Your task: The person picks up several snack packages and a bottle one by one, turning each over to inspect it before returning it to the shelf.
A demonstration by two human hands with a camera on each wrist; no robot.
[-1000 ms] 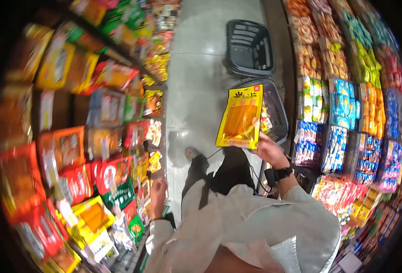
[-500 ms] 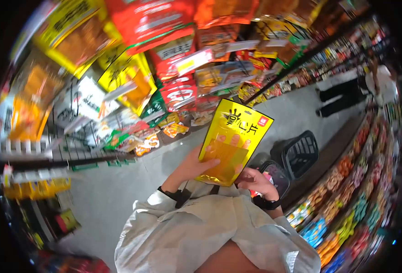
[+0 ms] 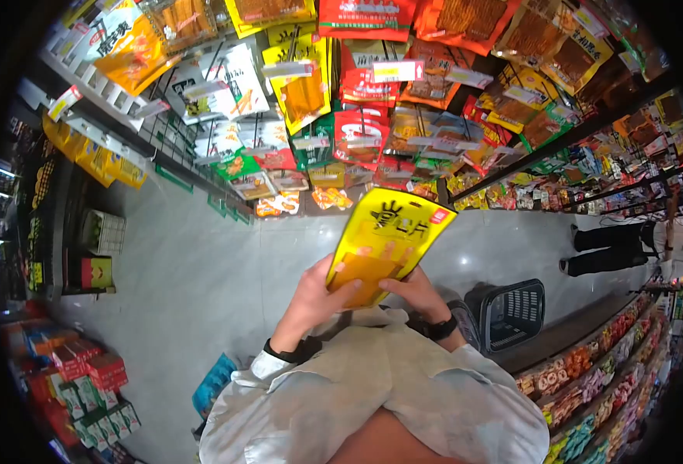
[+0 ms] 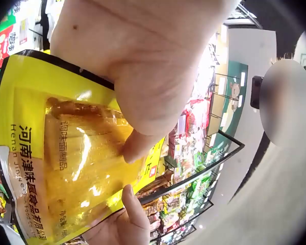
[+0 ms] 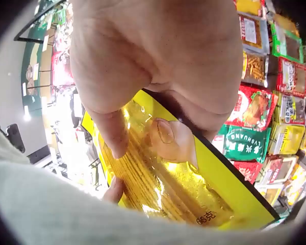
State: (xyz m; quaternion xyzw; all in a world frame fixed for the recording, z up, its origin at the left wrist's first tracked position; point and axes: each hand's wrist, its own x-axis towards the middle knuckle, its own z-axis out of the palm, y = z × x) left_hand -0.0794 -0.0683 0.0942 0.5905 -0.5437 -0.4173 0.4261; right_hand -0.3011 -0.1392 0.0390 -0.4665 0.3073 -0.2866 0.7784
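Observation:
A yellow snack packet (image 3: 384, 236) with black lettering and a clear window is held in front of the body, tilted, in the head view. The left hand (image 3: 310, 298) grips its lower left edge, thumb on the front. On the lower right side the right hand (image 3: 423, 294) pinches it, thumb also on the front. In the left wrist view the packet (image 4: 86, 153) shows small printed text, with the left hand (image 4: 137, 66) over one edge. Through the clear window in the right wrist view, flat strips show in the packet (image 5: 158, 173), under the right hand (image 5: 158, 61).
Hanging snack packets (image 3: 303, 85) fill the rack ahead. A dark basket (image 3: 512, 313) stands on the grey floor (image 3: 194, 247) at right, beside shelves of wrapped snacks (image 3: 573, 363). Another person's legs (image 3: 612, 247) show at far right. Stacked boxes (image 3: 94, 387) are at lower left.
The left hand came up from the side to the packet, which both hands now hold. The head view has swung from the aisle to face the rack, and the packet leans further right.

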